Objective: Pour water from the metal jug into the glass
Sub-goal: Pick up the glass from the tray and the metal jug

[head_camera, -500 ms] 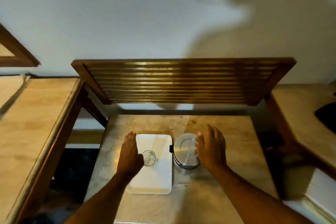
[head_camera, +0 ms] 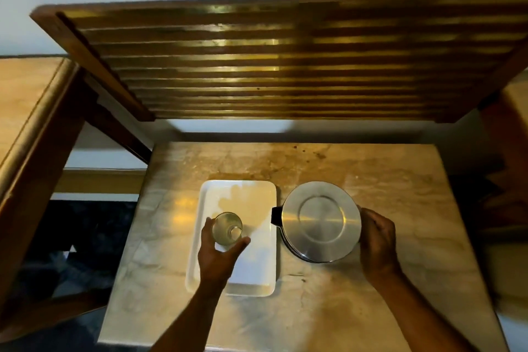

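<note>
A clear glass (head_camera: 227, 228) stands upright on a white rectangular tray (head_camera: 257, 274) on the marble table top. My left hand (head_camera: 217, 254) wraps around the glass from the near left side. To the right of the tray stands the metal jug (head_camera: 320, 220), seen from above with its round lid on and a black spout pointing left. My right hand (head_camera: 377, 243) grips the jug's right side, where its handle is hidden under the fingers.
The marble table top (head_camera: 371, 180) reaches to wooden edges left and right. A slatted wooden shelf (head_camera: 285, 60) overhangs the table's far side. Another marble surface (head_camera: 20, 100) lies to the left, with dark floor below.
The view has come closer and lower. My left hand has closed around the glass, and my right hand has slid from over the jug's lid to its right side.
</note>
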The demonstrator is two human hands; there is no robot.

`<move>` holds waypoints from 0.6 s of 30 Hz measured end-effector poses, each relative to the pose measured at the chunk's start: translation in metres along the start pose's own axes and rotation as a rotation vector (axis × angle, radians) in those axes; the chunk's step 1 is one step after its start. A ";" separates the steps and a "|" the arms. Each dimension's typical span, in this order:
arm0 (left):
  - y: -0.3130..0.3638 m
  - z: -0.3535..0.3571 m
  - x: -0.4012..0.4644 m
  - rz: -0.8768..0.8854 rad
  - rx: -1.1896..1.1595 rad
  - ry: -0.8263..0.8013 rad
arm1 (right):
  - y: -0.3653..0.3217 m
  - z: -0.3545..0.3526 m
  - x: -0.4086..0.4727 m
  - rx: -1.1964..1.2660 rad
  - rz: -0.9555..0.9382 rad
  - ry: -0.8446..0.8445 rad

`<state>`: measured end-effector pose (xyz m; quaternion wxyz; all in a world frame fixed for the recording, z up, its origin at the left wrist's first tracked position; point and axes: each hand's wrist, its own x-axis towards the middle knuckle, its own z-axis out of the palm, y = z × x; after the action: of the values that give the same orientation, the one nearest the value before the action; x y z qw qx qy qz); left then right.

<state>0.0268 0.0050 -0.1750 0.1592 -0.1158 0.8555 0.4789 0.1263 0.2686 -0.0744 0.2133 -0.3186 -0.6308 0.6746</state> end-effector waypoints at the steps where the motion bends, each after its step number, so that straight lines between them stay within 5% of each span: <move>1: -0.003 0.004 0.004 0.003 -0.011 0.001 | -0.002 0.000 0.003 0.015 0.014 -0.057; 6: -0.005 0.021 0.012 -0.008 -0.060 0.014 | 0.001 -0.002 0.009 0.027 -0.072 -0.161; 11: -0.002 0.014 0.001 0.167 0.060 -0.015 | 0.004 0.020 0.015 -0.032 -0.073 -0.035; 18: 0.026 -0.016 -0.020 0.222 0.037 -0.069 | -0.043 0.048 0.003 -0.434 -0.300 -0.167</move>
<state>0.0338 0.0052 -0.1390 0.1368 -0.0005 0.8657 0.4814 0.0854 0.2413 -0.0325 0.1849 -0.2033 -0.8161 0.5083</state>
